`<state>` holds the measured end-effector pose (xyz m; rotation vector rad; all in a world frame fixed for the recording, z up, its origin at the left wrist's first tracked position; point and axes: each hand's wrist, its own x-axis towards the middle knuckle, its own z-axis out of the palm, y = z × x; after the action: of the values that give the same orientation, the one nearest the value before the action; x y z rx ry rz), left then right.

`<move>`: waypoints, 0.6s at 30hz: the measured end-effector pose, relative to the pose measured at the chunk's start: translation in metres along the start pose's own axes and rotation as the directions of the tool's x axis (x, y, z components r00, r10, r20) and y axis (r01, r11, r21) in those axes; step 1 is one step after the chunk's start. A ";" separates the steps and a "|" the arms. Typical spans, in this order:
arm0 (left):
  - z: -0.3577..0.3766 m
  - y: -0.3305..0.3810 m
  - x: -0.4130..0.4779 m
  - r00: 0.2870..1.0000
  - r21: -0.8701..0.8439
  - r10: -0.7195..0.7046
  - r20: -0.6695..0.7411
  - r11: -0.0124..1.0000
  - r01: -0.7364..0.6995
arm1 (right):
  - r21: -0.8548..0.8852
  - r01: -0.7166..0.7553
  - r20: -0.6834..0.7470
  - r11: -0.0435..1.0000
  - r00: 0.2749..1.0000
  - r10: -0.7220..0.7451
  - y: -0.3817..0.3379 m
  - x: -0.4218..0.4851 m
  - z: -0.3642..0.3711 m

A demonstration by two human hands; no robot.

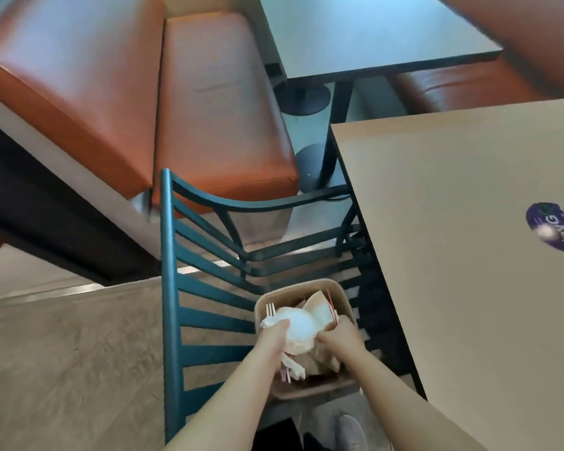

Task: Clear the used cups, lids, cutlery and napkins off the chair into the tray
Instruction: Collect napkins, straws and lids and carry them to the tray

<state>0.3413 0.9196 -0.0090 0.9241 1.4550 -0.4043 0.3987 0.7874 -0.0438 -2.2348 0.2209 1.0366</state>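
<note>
We stand between the table point(469, 255) and the chair point(176, 288), whose seat carries the tray point(310, 387). It is already piled with napkins point(319, 309), a white lid point(298, 323) and a fork point(270, 309). Our left hand point(274, 335) grips the lid's edge with crumpled paper; our right hand point(341, 333) curls into the pile, though what it holds we cannot tell. The heap looks loose and high, so a hasty press could tip the tray or spill cutlery.
</note>
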 end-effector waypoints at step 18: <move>0.014 -0.005 0.003 0.995 0.431 0.097 -0.014 0.899 -0.082 | 0.169 -0.020 0.037 0.985 0.999 0.014 -0.011 -0.029 -0.015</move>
<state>0.3477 0.9074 -0.0151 1.3531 1.3720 -0.6614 0.3932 0.7829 -0.0103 -2.0629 0.3016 1.0269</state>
